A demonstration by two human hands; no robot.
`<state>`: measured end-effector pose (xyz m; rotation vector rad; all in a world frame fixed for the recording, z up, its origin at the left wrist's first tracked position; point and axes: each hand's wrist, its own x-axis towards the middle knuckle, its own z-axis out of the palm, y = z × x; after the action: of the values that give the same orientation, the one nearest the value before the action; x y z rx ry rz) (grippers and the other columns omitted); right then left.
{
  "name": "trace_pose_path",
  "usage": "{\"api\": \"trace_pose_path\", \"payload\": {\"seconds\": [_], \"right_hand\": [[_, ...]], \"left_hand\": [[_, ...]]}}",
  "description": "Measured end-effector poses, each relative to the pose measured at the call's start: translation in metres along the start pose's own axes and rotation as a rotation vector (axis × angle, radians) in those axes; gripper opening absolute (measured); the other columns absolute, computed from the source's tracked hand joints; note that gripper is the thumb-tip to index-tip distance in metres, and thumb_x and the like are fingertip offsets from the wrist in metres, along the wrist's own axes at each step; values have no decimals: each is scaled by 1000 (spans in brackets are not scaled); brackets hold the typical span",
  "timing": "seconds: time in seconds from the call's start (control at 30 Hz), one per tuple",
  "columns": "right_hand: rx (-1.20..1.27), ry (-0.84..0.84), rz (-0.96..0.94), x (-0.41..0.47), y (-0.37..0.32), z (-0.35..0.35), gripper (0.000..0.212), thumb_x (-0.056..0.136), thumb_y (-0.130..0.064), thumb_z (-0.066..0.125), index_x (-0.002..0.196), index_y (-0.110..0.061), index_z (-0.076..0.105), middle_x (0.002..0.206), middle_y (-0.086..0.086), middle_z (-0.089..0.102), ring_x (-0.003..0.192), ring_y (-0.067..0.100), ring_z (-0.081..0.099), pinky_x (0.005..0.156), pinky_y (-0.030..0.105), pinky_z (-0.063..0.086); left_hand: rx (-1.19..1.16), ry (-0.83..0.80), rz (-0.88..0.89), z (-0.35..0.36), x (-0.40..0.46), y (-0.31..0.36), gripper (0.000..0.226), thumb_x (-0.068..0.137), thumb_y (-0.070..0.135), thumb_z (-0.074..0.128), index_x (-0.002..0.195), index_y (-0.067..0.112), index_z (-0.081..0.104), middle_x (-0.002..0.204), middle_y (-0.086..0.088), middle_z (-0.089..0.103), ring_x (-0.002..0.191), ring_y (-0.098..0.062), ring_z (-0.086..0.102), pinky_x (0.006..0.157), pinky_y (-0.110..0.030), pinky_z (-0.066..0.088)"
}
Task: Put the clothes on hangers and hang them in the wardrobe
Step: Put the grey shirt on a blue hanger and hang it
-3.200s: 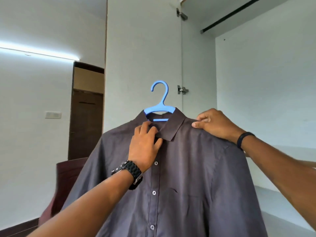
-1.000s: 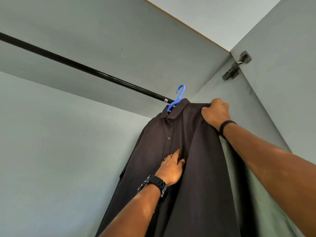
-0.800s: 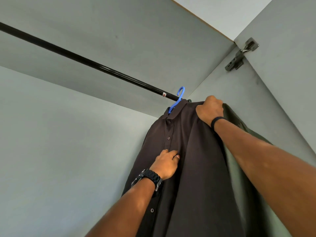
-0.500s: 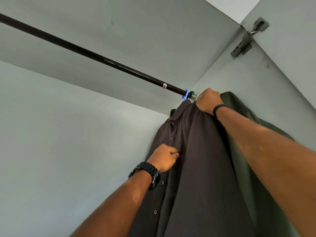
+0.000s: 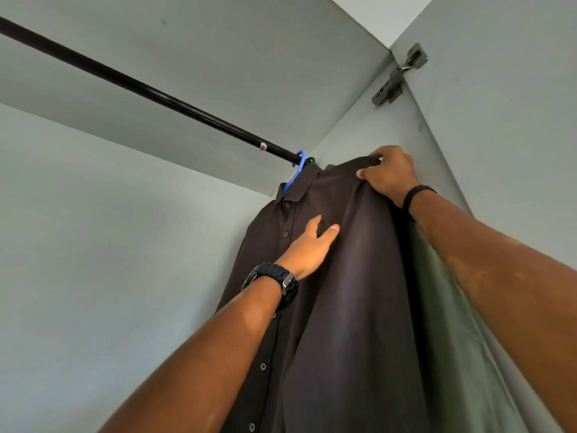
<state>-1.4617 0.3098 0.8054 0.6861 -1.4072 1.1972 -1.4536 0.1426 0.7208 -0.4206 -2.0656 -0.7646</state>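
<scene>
Shirt (image 5: 349, 307) — hands (image 5: 312, 245) raised, touching

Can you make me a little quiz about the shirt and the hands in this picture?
1. True or false: the blue hanger is hooked over the black rail.
2. Which hand pinches the shoulder of the dark shirt? A left, B right.
3. Fill in: behind the dark shirt hangs a ____ garment.

Key
1. True.
2. B: the right hand pinches it, while the left hand lies flat on the shirt's front with straight fingers.
3. Green.
</scene>
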Motion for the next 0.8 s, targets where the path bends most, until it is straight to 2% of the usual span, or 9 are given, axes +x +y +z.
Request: {"api": "trace_pose_path", "payload": {"seconds": [0.07,0.17,0.23,0.33,0.4,0.47,0.53,0.7,0.8], "right_hand": [[-37,-47,28,-9,-2,-10,38,83,-12,70,118,-4,60,125,16,55,106,29,57,79,24,46],[-127,-237,136,-31,2,-23,32,81,-13,70,109,-5,55,115,17,57,82,26,57,49,26,46],[-118,-304,184,-48,3,-32,37,80,-10,70,111,-4,53,112,17,58,70,21,56,40,25,43],[-34,-279,208,-78,5,-42,47,78,-5,72,119,-7,48,110,15,56,66,21,58,44,27,48],[27,-191,187,-102,8,-43,49,76,-5,72,118,-9,49,106,14,59,72,26,62,58,35,56],[89,-94,195,-131,7,-43,48,75,-7,74,117,-10,51,102,7,57,85,30,64,79,43,56],[137,-48,208,-162,5,-44,43,76,-10,74,113,-15,53,103,3,54,93,30,64,86,45,53],[240,-21,286,-235,-8,-60,30,79,-6,70,95,-24,53,95,-4,54,89,27,64,84,42,54],[400,-129,408,-276,-23,-79,22,81,0,67,93,-17,60,83,-4,56,76,21,63,60,21,54]], "left_hand": [[47,-21,9,8,-2,9,62,98,52,33,151,26,15,154,-5,30,140,-24,32,113,-35,25],[115,-69,-21,17,-15,15,58,100,49,32,150,22,22,153,-6,32,138,-26,34,113,-36,28],[87,-88,-29,23,-26,16,57,100,47,33,150,21,24,153,-5,33,138,-24,34,113,-36,29],[-12,-58,-36,28,-49,21,51,101,40,37,148,24,28,150,-4,37,136,-22,38,112,-34,31],[-113,7,-11,33,-69,25,44,101,32,40,144,29,35,144,-4,44,131,-20,43,108,-30,35],[-168,63,2,35,-94,29,40,101,23,42,140,30,42,139,-1,49,128,-15,46,100,-21,35],[-199,87,-5,34,-120,33,40,100,18,42,138,30,45,137,0,52,125,-12,47,96,-19,35],[-215,90,-123,30,-185,42,38,99,17,43,133,33,48,127,6,59,113,-8,53,100,-33,45],[-200,149,-174,33,-231,56,34,98,14,44,127,29,52,114,10,65,104,-7,61,99,-39,48]]}}
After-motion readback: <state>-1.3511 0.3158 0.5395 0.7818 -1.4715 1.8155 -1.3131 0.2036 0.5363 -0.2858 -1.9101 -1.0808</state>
